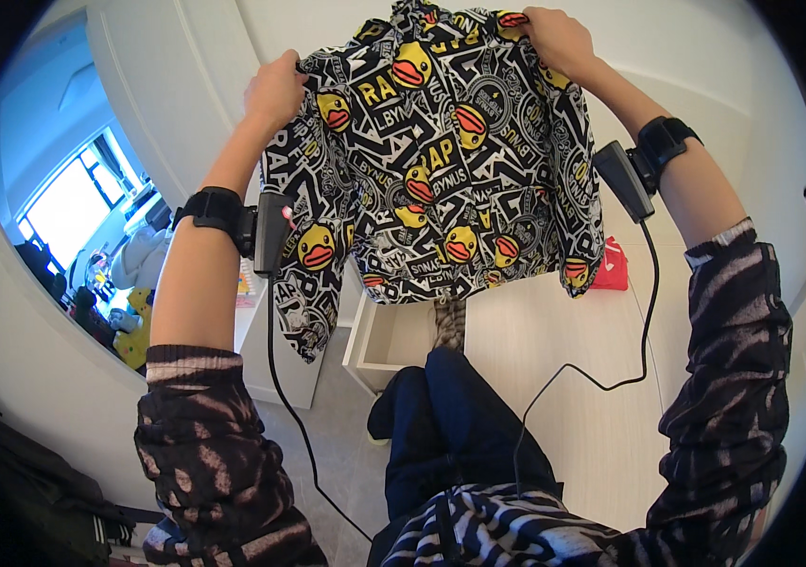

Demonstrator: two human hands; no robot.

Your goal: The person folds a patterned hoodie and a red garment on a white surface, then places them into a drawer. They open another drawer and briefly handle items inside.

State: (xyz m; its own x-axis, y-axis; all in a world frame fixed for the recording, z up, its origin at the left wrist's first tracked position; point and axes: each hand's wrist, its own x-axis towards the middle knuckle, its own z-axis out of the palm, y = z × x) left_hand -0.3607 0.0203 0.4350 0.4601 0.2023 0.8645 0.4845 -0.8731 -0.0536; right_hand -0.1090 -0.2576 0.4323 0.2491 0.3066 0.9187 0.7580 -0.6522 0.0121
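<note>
A black-and-white printed jacket (455, 161) with yellow cartoon ducks hangs spread out in front of me, held up by its shoulders. My left hand (276, 90) is closed on the left shoulder. At the right shoulder, my right hand (559, 42) grips the cloth, with the fingers closed around it. Both sleeves dangle at the sides; the left one reaches lower than the hem. The collar is at the top edge of the view, partly cut off.
Below the jacket, an open drawer (401, 337) juts out beside a pale wooden surface (554, 350). A red item (614, 266) lies behind the right sleeve. Cables run from both wrist-worn devices. At left stands a white door (171, 85); dark clothes (34, 472) lie lower left.
</note>
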